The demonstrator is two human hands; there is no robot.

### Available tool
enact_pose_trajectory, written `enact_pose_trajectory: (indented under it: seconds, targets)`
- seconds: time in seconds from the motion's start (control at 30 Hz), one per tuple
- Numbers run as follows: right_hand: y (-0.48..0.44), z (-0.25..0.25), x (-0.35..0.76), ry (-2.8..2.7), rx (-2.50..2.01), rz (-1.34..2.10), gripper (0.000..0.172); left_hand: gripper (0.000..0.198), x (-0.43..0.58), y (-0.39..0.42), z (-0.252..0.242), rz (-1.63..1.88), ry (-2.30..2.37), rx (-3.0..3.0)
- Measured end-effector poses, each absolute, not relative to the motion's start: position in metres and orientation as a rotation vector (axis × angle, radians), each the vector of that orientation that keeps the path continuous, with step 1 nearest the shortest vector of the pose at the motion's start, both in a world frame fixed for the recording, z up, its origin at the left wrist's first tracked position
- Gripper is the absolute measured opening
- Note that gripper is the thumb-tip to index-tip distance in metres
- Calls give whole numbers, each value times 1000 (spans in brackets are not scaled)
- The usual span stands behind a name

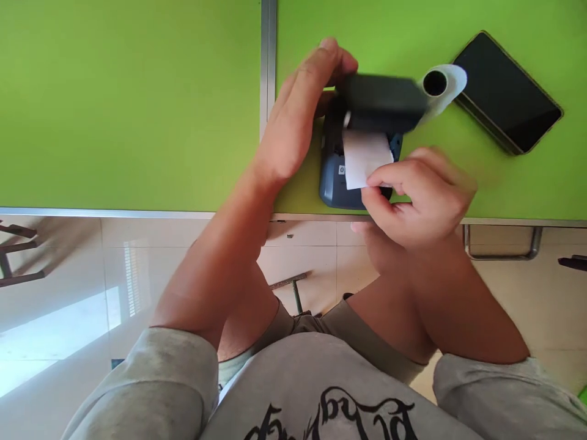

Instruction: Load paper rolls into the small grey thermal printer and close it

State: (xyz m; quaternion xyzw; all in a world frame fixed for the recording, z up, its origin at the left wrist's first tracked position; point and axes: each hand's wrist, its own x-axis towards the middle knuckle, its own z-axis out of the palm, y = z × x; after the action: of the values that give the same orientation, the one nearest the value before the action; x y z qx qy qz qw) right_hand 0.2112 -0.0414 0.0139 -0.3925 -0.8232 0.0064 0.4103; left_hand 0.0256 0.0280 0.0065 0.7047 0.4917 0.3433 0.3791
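Note:
A small dark blue-grey printer (334, 177) sits near the front edge of a green table (137, 110). Its black lid (383, 102) stands raised and blurred. My left hand (298, 116) curls around the left end of that lid, fingers closed on it. A white paper strip (364, 156) comes out from under the lid. My right hand (419, 195) pinches the strip's lower end between thumb and fingers. A white paper roll (441, 84) with a dark core lies just right of the lid.
A black phone (504, 91) lies face up at the table's back right. A metal seam (268, 61) splits the tabletop. Below the table edge are a tiled floor (92, 287), chair legs at the left, and a metal bracket (504, 247).

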Motion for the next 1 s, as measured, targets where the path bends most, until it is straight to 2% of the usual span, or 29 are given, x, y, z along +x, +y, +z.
enact_pose_trajectory:
  seconds: [0.1,0.17,0.37,0.53,0.63,0.87,1.0]
  targets:
    - [-45,16,214,-2103,-1028,203,19,42,21,21,10,944,1035,1739]
    - [-47,17,215,-2028,-1070,335,19,40,18,19,10,922,946,1845]
    - [-33,1,213,-1452,-1134,618,61,45,14,23,1,869,919,1997]
    - [-19,-6,213,-1398,-1305,796,73,48,14,25,-4,841,978,2008]
    - [-18,5,217,-1449,-1377,866,73,60,12,28,-4,797,988,1992]
    - [-11,27,218,-1656,-1531,932,59,77,11,38,-12,720,893,2009]
    - [-15,25,222,-1647,-1472,870,47,70,19,31,-17,881,946,2023]
